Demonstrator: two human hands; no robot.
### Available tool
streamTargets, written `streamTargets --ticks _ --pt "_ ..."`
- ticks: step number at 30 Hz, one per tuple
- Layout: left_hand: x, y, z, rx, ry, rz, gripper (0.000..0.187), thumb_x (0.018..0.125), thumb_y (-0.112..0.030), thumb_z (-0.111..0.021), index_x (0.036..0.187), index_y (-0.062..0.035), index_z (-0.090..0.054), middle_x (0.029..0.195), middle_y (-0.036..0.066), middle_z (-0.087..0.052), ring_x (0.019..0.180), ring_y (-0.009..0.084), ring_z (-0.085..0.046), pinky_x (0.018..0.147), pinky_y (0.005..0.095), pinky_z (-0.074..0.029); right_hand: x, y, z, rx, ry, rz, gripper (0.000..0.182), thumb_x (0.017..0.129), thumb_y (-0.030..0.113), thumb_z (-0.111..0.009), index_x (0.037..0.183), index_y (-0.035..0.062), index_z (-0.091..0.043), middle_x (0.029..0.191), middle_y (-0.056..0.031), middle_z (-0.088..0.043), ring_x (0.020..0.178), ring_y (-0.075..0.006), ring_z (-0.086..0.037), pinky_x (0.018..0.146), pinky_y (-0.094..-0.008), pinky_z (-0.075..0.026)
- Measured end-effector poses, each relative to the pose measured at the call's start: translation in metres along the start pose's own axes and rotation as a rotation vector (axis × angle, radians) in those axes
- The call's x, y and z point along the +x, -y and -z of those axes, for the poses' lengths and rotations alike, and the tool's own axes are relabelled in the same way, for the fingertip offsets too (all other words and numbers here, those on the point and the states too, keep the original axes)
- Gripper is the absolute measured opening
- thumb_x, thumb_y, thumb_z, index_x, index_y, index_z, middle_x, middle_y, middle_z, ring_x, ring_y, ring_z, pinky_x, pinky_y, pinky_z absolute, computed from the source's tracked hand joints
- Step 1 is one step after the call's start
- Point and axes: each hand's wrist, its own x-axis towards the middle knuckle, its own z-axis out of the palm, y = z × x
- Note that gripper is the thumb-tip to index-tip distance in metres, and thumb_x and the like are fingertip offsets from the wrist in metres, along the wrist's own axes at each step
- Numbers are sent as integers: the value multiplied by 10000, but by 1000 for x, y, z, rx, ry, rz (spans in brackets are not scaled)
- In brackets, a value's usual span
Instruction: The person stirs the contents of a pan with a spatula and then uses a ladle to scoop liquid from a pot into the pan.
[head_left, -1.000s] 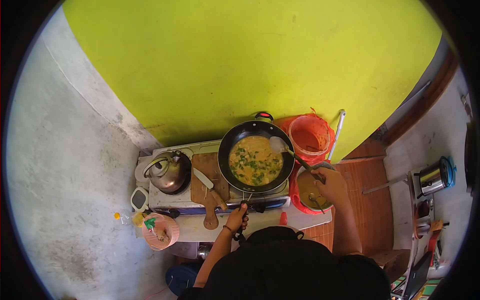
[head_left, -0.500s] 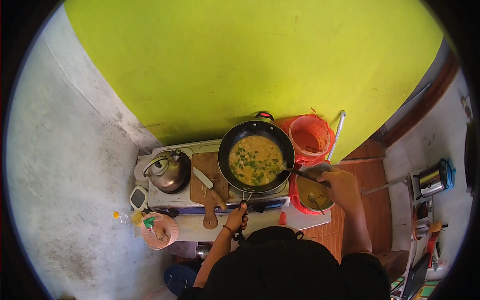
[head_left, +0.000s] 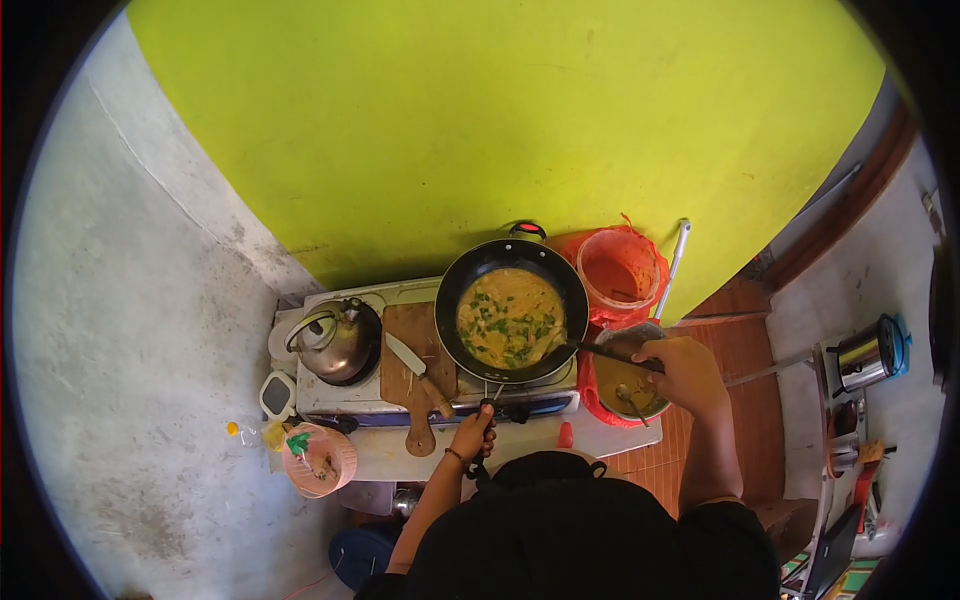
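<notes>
A deep black wok stands on the stove, holding a yellow, soupy food with chopped green pieces. My left hand is wrapped round the wok's handle at the near side. In my right hand is the dark handle of a spatula, which slants down leftward over the wok's right rim. Its tip is in the food and partly hidden. Below the right hand sits a bowl with yellowish residue and a spoon in it.
Left of the wok are a wooden cutting board with a knife on it and a metal kettle. A red-lined bucket stands behind the bowl. A pink basket is at the counter's left end.
The spatula's tip has moved slightly down and left, deeper into the food, and the green pieces have shifted. My left hand stays on the wok handle.
</notes>
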Motion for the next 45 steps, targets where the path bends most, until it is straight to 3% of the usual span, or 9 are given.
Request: streamTargets --ticks 8,11,14,17,22,29,32,35,45 --pt "3 2 1 7 -9 -5 434 820 -503 -495 790 -76 -425 538 -5 -394 384 89 -355 366 234 -311 6 3 -42 127 1 46 260 615 58 -607 873 76 -619 802 -131 -611 780 -308 -581 682 -370 -455" --pt "1 1 0 17 -22 -3 441 817 -511 -494 789 -77 -422 536 -10 -385 388 86 -349 370 230 -305 4 20 -14 154 34 -35 239 635 62 -603 874 65 -605 808 -134 -608 786 -311 -578 692 -374 -449" --pt "-4 -1 -3 24 -22 -2 462 806 -534 -498 786 -80 -417 537 -16 -369 400 79 -340 379 219 -291 12 19 -13 270 -54 48 212 688 48 -532 894 63 -578 816 -140 -603 783 -304 -578 631 -409 -444" --pt "4 4 2 7 -8 4 452 809 -527 -497 788 -82 -419 536 -15 -374 394 81 -346 373 225 -297 24 12 -69 243 -184 39 259 717 58 -522 976 71 -529 870 -157 -575 805 -325 -570 633 -426 -451" --pt "3 2 1 12 -6 8 440 814 -515 -495 799 -81 -421 534 -12 -388 380 81 -350 360 233 -309 30 17 -158 184 -171 -88 324 745 63 -510 1066 94 -478 894 -176 -523 787 -375 -558 646 -441 -466" --pt "4 4 1 21 -16 4 489 782 -560 -514 790 -81 -416 534 -17 -365 389 80 -329 371 223 -283 10 16 -189 236 -132 -132 332 755 55 -507 1083 74 -462 915 -192 -504 783 -380 -559 655 -454 -464" --pt "2 4 0 20 -16 -2 501 771 -569 -523 791 -80 -415 534 -20 -361 391 79 -327 371 222 -282 6 21 -182 181 -130 -179 309 734 42 -507 1042 52 -496 881 -187 -516 782 -365 -564 645 -443 -466" --pt "1 3 -2 24 -22 1 509 762 -576 -531 791 -81 -415 534 -22 -359 393 78 -327 372 221 -281 6 23 -185 45 -308 -7 249 703 33 -508 951 31 -535 830 -165 -531 773 -341 -573 627 -419 -472" --pt "1 5 -4 21 -37 -2 494 769 -565 -530 788 -84 -417 535 -22 -364 395 77 -332 371 224 -291 -1 46 -281 40 132 163 70 670 60 -543 707 27 -592 712 -168 -574 654 -324 -596 571 -405 -482"
